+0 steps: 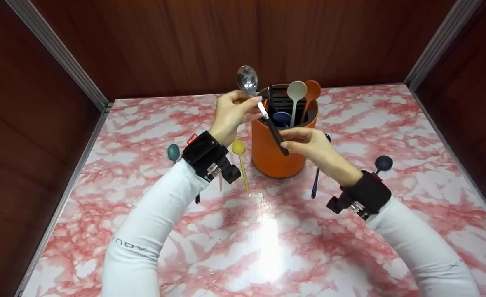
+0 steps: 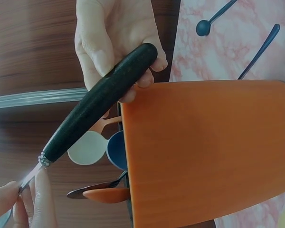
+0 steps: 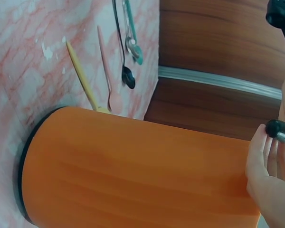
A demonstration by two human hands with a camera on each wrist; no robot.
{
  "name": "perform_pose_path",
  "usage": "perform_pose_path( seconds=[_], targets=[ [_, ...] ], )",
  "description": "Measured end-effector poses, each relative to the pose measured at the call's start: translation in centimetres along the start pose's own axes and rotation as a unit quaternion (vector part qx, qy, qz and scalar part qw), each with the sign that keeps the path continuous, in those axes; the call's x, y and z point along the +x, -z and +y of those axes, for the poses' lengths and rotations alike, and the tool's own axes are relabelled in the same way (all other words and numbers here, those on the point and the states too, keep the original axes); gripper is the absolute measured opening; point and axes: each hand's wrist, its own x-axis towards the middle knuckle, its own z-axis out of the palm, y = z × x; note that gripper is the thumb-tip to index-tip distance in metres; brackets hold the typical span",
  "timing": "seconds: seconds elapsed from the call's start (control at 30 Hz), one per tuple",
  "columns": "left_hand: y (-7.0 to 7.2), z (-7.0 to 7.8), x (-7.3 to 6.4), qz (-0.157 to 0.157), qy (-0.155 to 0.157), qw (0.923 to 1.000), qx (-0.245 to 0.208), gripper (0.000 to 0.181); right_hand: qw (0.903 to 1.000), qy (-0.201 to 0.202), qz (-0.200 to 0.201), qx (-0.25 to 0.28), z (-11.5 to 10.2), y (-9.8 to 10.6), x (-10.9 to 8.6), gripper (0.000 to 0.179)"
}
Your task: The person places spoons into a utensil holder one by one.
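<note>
Both hands hold one large metal spoon (image 1: pixel 274 134) with a dark handle, slanted across the front of an orange utensil holder (image 1: pixel 278 154). My left hand (image 1: pixel 233 114) pinches its metal neck near the holder's left rim, and the shiny bowl stands above those fingers. Lower down, my right hand (image 1: pixel 311 145) grips the handle's end between thumb and fingers. In the left wrist view the dark handle (image 2: pixel 102 102) runs from one hand to the other. A cream spoon (image 1: pixel 297 90), an orange spoon (image 1: pixel 312 90) and a blue utensil (image 1: pixel 282 118) stand inside the holder.
On the marbled table (image 1: pixel 226 247), a yellow spoon (image 1: pixel 238 147) and a teal spoon (image 1: pixel 173 152) lie left of the holder. A pink spoon (image 3: pixel 115 102) and a black spoon (image 3: pixel 128 77) lie there too. To the right is a navy spoon (image 1: pixel 383 163). Wooden panels (image 1: pixel 164 45) enclose the table.
</note>
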Motion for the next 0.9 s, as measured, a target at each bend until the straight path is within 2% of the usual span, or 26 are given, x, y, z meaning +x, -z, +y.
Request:
perform_pose_path(
  seconds=[0.33, 0.63, 0.9],
  targets=[
    [-0.3, 0.8, 0.2, 0.001, -0.013, 0.9999, 0.004, 0.007, 1.0000, 0.003, 0.000, 0.007, -0.1, 0.1, 0.2, 0.036],
    [-0.3, 1.4, 0.4, 0.017, -0.037, 0.9992, 0.001, 0.008, 0.9978, 0.017, -0.013, 0.063, 0.2, 0.3, 0.2, 0.035],
    [-0.2, 1.7, 0.7, 0.037, -0.059, 0.9974, -0.019, 0.010, 0.9988, -0.003, -0.024, 0.042, 1.2, 0.7, -0.1, 0.036]
  ],
)
